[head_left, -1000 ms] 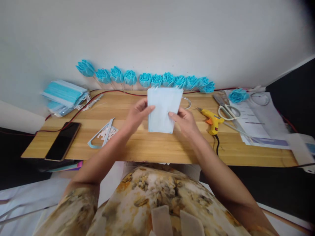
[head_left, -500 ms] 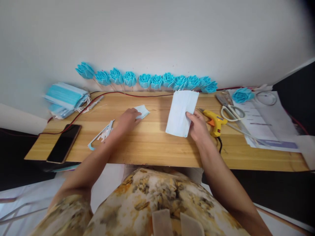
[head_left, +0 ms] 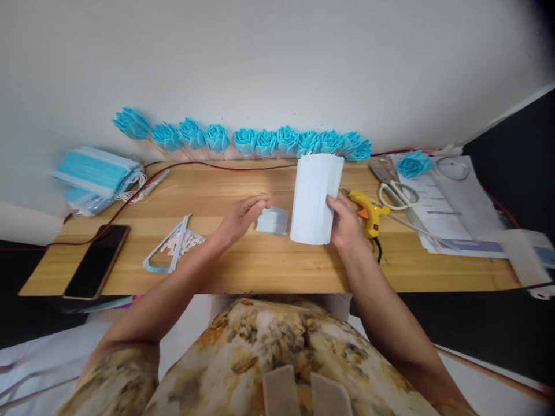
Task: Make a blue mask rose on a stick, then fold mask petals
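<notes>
My right hand (head_left: 346, 222) is closed on the lower right edge of a pale blue mask sheet (head_left: 314, 197), holding it upright over the wooden table (head_left: 269, 266). My left hand (head_left: 240, 218) hovers just left of a small folded blue piece (head_left: 273, 220) that lies flat on the table; its fingers are loosely spread and touch or nearly touch that piece.
Blue fabric roses (head_left: 255, 140) line the wall. A stack of masks (head_left: 93, 176) lies far left, a phone (head_left: 96, 261) near the front left, and cut strips with white scraps (head_left: 173, 248) beside it. A yellow glue gun (head_left: 367, 208), scissors (head_left: 396, 190) and papers (head_left: 451, 205) sit right.
My left hand let go of the big sheet, moved left to a small folded piece, then brought it to the table's middle. My right hand kept the sheet and shifted right.
</notes>
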{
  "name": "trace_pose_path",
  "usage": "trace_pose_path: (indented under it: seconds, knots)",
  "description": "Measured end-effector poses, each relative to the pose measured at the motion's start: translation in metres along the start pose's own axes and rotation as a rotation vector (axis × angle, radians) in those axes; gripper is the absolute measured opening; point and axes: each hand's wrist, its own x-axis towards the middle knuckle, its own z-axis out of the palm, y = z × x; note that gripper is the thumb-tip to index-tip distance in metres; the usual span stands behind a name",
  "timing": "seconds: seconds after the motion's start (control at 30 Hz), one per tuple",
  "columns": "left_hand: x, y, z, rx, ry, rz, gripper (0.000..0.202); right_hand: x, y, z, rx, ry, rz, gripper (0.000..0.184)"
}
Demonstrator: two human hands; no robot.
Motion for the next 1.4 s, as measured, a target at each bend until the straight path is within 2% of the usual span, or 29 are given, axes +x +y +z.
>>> trace_pose_path:
  seconds: [0.07, 0.13, 0.2, 0.27, 0.4, 0.5, 0.6, 0.67, 0.73, 0.83, 0.93, 1.03, 1.17, 1.3, 1.4]
  knots:
    - [0.004, 0.001, 0.0, -0.275, -0.017, -0.125, 0.066, -0.004, -0.003, 0.009, 0.015, -0.087, 0.051, 0.038]
    - [0.008, 0.001, 0.007, -0.524, -0.098, -0.189, 0.079, -0.007, -0.005, 0.019, -0.002, -0.184, 0.076, 0.039]
    - [0.01, 0.0, 0.015, -0.679, -0.146, -0.218, 0.08, -0.008, -0.005, 0.03, -0.036, -0.244, 0.066, 0.039]
    - [0.011, -0.001, 0.019, -0.694, -0.108, -0.222, 0.072, -0.007, -0.002, 0.04, -0.068, -0.255, 0.037, 0.035]
    - [0.015, -0.008, 0.008, -0.465, 0.124, -0.139, 0.058, -0.001, 0.002, 0.052, -0.164, -0.248, -0.018, 0.031]
    - [0.019, -0.016, -0.017, -0.367, 0.251, -0.08, 0.054, 0.012, -0.002, 0.047, -0.297, -0.31, -0.056, 0.036]
    - [0.025, -0.028, -0.048, -0.362, 0.342, -0.049, 0.056, 0.028, -0.006, 0.034, -0.492, -0.275, -0.196, 0.036]
    - [0.028, -0.038, -0.065, -0.349, 0.374, -0.077, 0.06, 0.035, -0.004, 0.028, -0.716, -0.251, -0.276, 0.03]
    - [0.03, -0.048, -0.074, -0.309, 0.389, -0.174, 0.066, 0.036, 0.001, 0.027, -0.942, -0.292, -0.301, 0.028]
    - [0.029, -0.058, -0.076, -0.26, 0.387, -0.295, 0.077, 0.031, 0.01, 0.032, -1.188, -0.397, -0.318, 0.029]
    - [0.026, -0.059, -0.072, -0.307, 0.324, -0.231, 0.083, 0.025, 0.013, 0.036, -1.322, -0.448, -0.346, 0.03]
    - [0.023, -0.058, -0.074, -0.205, 0.322, -0.189, 0.089, 0.023, 0.012, 0.036, -1.361, -0.48, -0.331, 0.023]
    - [0.02, -0.057, -0.083, 0.307, 0.425, -0.284, 0.088, 0.022, 0.014, 0.036, -1.349, -0.529, -0.372, 0.008]
    - [0.02, -0.052, -0.085, 0.659, 0.375, -0.356, 0.082, 0.021, 0.019, 0.035, -1.236, -0.597, -0.424, 0.004]
    - [0.019, -0.05, -0.083, 0.762, 0.34, -0.397, 0.078, 0.02, 0.022, 0.033, -1.121, -0.579, -0.344, 0.005]
